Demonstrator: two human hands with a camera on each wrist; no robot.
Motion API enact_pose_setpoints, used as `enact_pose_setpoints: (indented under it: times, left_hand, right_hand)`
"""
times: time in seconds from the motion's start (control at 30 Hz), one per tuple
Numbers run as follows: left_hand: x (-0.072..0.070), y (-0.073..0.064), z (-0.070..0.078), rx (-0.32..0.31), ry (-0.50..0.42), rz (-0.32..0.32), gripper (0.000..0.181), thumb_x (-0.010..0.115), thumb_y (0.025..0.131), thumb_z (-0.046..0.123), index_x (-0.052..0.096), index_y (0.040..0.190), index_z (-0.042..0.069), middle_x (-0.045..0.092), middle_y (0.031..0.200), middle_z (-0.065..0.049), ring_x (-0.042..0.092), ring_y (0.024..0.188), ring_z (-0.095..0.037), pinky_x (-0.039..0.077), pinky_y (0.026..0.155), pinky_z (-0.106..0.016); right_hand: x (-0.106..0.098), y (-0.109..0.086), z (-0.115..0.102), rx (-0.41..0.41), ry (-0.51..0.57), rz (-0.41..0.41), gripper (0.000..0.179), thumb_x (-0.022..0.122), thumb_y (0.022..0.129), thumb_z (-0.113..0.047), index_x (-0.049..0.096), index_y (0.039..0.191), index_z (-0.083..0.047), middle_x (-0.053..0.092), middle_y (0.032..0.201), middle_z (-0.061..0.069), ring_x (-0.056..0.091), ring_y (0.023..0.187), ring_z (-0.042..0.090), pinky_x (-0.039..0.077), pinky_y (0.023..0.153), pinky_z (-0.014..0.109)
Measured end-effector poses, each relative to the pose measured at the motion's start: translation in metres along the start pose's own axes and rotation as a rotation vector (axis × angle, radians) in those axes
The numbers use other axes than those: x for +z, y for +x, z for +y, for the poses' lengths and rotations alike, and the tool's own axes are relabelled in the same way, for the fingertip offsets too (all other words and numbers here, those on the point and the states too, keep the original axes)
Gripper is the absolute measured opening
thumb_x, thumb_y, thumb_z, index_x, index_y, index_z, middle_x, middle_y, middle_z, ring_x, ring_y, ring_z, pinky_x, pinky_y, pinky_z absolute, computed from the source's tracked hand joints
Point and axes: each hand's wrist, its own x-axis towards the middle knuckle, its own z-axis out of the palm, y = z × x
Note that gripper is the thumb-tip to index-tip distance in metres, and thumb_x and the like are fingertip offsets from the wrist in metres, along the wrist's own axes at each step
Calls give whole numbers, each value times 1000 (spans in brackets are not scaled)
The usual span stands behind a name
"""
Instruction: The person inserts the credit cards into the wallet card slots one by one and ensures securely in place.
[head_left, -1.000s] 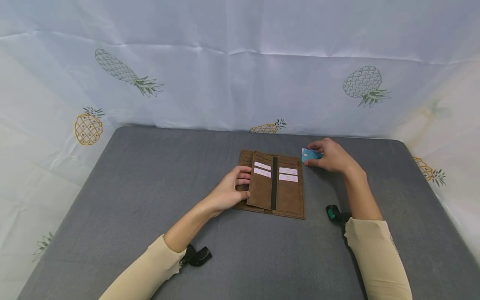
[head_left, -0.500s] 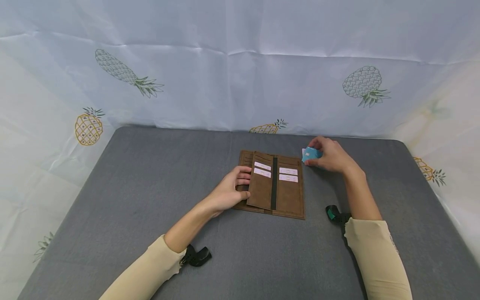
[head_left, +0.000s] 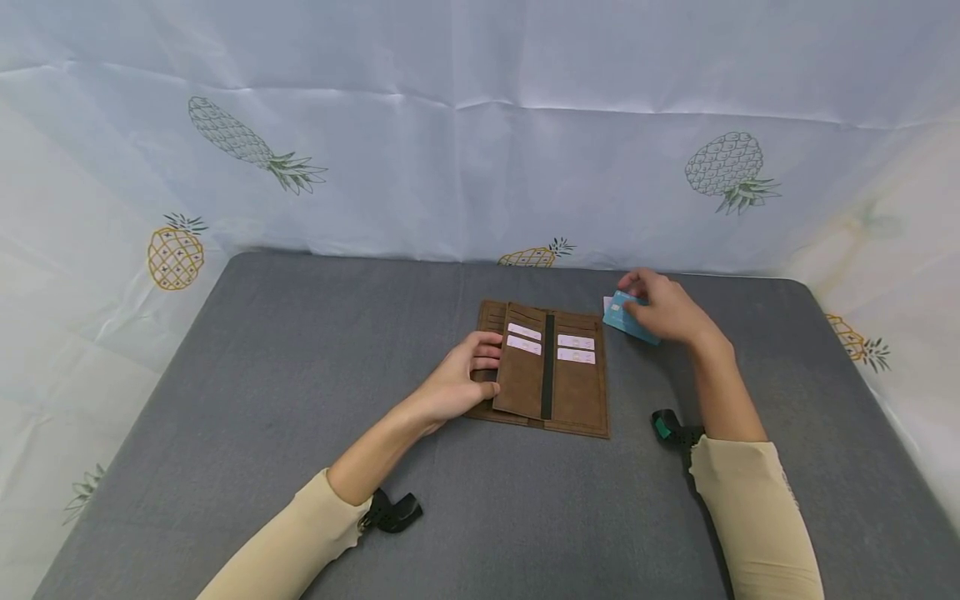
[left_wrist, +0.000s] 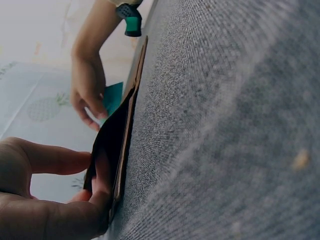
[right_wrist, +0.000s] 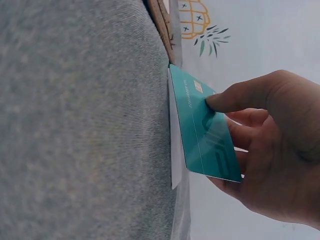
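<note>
A brown wallet (head_left: pixel 576 398) lies spread on the table, with pale pink cards showing in its slots on both sides of a dark middle strip. My left hand (head_left: pixel 452 385) pinches the wallet's left inner flap, lifting its edge; in the left wrist view the thumb is outside and fingers reach into the dark gap (left_wrist: pixel 116 137). Just off the wallet's upper right corner, my right hand (head_left: pixel 666 310) pinches a blue bank card (right_wrist: pixel 202 132) between thumb and fingers, the card tilted up. Under it, a pale card (right_wrist: pixel 175 162) rests on the table.
Grey cloth covers the table (head_left: pixel 300 350). Behind it hangs a white curtain (head_left: pixel 420 183) printed with pineapples, close to the right hand. A black wrist mount (head_left: pixel 393 512) sits at the left cuff, another black mount (head_left: pixel 675 429) at the right cuff.
The right hand's grip has shifted on the blue card: the thumb now lies over its face, and the card has slid and tilted toward the lower right. The left hand and wallet stay put.
</note>
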Motion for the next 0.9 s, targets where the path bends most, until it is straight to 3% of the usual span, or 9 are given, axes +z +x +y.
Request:
enact_pose_setpoints:
  times: [0.33, 0.63, 0.9]
  left_hand:
    - [0, 0, 1, 1, -1, 2, 70, 63, 99, -10, 37, 163, 5, 47, 160, -22, 50, 149, -38, 49, 118, -52]
    - [0, 0, 1, 3, -3, 5, 70, 62, 98, -11, 37, 162, 5, 48, 159, -22, 51, 149, -38, 49, 118, -52]
    - [1, 0, 2, 1, -4, 3, 70, 63, 98, -11, 38, 162, 5, 48, 159, -22, 51, 149, -38, 49, 118, -51]
  right_hand:
    - [-2, -1, -5, -24, 36, 60, 42, 51, 109, -8, 51, 150, 3, 63, 134, 33, 64, 112, 43, 50, 89, 52]
    - [1, 0, -16, -37, 133, 55, 41, 49, 110, -7, 51, 150, 3, 59, 142, 31, 63, 123, 46, 49, 93, 52]
    - [7, 0, -22, -57, 195, 75, 40, 50, 110, -5, 52, 149, 4, 57, 149, 30, 64, 129, 49, 52, 85, 39]
